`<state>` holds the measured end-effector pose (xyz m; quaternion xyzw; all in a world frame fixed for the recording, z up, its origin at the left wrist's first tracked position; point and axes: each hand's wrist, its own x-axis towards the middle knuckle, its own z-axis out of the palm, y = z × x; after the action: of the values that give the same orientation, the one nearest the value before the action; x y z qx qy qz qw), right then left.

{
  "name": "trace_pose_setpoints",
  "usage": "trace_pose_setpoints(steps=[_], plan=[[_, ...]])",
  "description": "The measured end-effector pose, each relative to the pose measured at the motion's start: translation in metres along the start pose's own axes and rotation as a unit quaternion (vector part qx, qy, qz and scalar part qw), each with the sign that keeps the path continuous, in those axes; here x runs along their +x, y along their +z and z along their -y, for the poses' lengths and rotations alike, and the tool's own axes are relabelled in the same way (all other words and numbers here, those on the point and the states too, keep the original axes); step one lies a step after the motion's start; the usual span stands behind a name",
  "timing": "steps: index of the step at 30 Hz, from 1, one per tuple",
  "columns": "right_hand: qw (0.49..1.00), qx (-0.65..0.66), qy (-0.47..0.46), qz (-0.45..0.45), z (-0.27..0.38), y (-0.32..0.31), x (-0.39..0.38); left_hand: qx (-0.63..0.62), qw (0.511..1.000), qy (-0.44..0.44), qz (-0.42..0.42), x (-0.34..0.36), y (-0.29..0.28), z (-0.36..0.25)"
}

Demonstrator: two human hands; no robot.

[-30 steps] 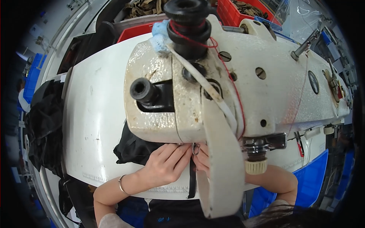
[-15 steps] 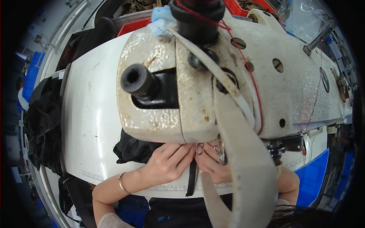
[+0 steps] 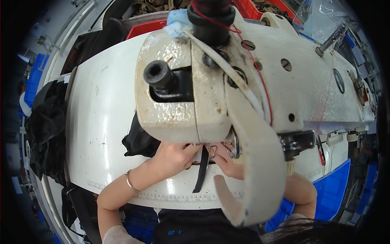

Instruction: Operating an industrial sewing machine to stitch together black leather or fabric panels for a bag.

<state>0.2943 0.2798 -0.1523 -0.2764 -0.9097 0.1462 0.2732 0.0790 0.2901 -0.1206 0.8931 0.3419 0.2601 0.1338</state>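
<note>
Under the head of a worn white sewing machine [image 3: 243, 81], we see both hands working at the needle area: the left hand [image 3: 172, 156] lies flat with its fingers pressed on a narrow black strap [image 3: 202, 171], and the right hand [image 3: 227, 164] meets it from the other side, largely hidden behind the machine's pale curved guard [image 3: 252, 162]. The left fingers are closed down on the strap's upper end, pinning more than pinching; how the right hand grips we cannot tell, since its fingertips sit behind the guard. The strap lies on the white machine table [image 3: 97, 122], its long axis running nearly straight from the needle zone toward the table's near edge, the free end pointing at the person and slightly to their left. Just to the left of the hands, a bunch of black fabric [image 3: 140, 142] rests against the machine base, and more dark cloth [image 3: 48, 122] is heaped at the far left edge of the table. We judge this to be the positioning step, with the strap's end being set under the presser foot. The next move would call for keeping the strap square to the feed line and fingers clear of the needle, which we cannot see here.
</note>
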Motion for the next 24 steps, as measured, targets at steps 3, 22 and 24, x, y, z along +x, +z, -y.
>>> trace_pose_setpoints(steps=[3, 22, 24], plan=[[0.991, -0.108, -0.079, 0.016, -0.006, 0.003, 0.003, -0.018, 0.998, -0.03, -0.052, 0.0, -0.003, 0.003], [0.967, -0.17, -0.189, -0.012, 0.077, -0.025, -0.035, 0.195, 0.962, 0.128, 0.145, -0.071, -0.026, -0.102], [0.97, -0.166, -0.173, -0.036, 0.076, -0.026, -0.035, 0.21, 0.972, 0.096, -0.035, -0.077, -0.017, -0.097]])
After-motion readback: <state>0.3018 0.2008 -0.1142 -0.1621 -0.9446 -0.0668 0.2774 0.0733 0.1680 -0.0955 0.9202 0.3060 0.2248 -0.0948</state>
